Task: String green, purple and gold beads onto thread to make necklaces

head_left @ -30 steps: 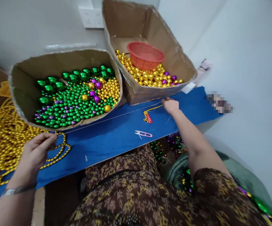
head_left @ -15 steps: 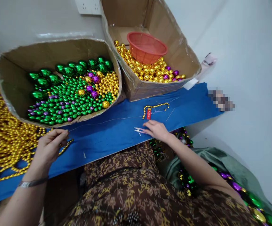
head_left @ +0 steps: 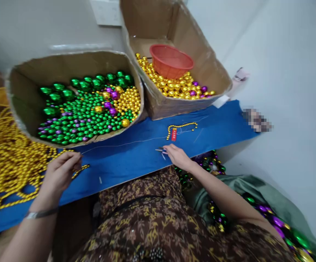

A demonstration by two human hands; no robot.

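My left hand pinches a thin white thread beside a gold bead strand on the blue board. The thread runs right across the board to a short gold bead string with a red tag. My right hand is closed on the small thread snips, whose blades stick out to the left of the fingers.
A cardboard box of green, purple and gold beads stands behind the board at left. A second box of gold beads holds a red basket. Gold strands are heaped at far left. Bead necklaces lie on green cloth at right.
My right hand left the short bead string, came back toward me and closed on the snips. My left hand stayed pinched on the thread.
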